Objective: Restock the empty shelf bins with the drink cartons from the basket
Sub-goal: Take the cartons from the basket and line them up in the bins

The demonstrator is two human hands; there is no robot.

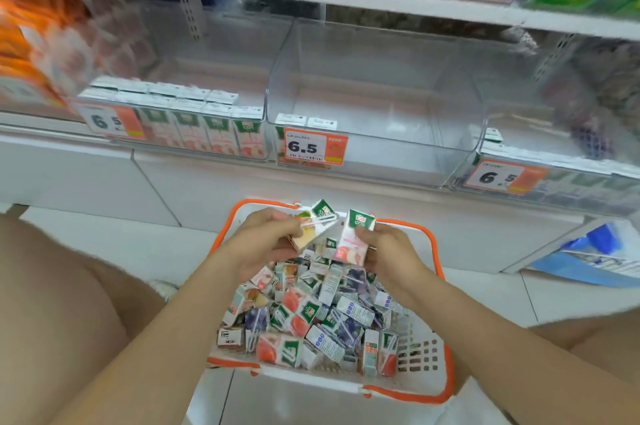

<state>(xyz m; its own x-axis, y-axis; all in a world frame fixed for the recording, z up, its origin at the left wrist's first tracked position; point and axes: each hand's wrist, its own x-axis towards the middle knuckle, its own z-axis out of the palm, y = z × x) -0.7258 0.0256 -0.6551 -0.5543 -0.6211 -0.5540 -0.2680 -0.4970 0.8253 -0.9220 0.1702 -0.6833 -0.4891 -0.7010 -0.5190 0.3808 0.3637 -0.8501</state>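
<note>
Currently we're in the pick-and-sort step: both hands are hovering over the far edge of the basket (311,379), each closed around stock. Our left hand (273,237) is curling its fingers round a yellow carton (306,235), possibly with a second one pinched against it; we can't tell for sure. Our right hand (388,251) is gripping a pink carton (353,241) upright, thumb on its front face. The loose cartons (311,313) are lying jumbled across the basket, mixed flavours. The middle bin (381,105) is the obvious target: it's holding only two cartons (306,121) at its front left corner, behind the price tag (313,147). The left bin (214,71) is carrying rows of pink cartons along its front edge, back half bare; the right bin (554,133) is blurred, with some stock at its front. Next move, we're judging: match flavour to bin, lift over the clear front wall, set the carton upright beside the existing ones. That front wall and the shelf above are limiting the approach. A blue bag (588,258) is sitting on the floor to the right, out of the path.
</note>
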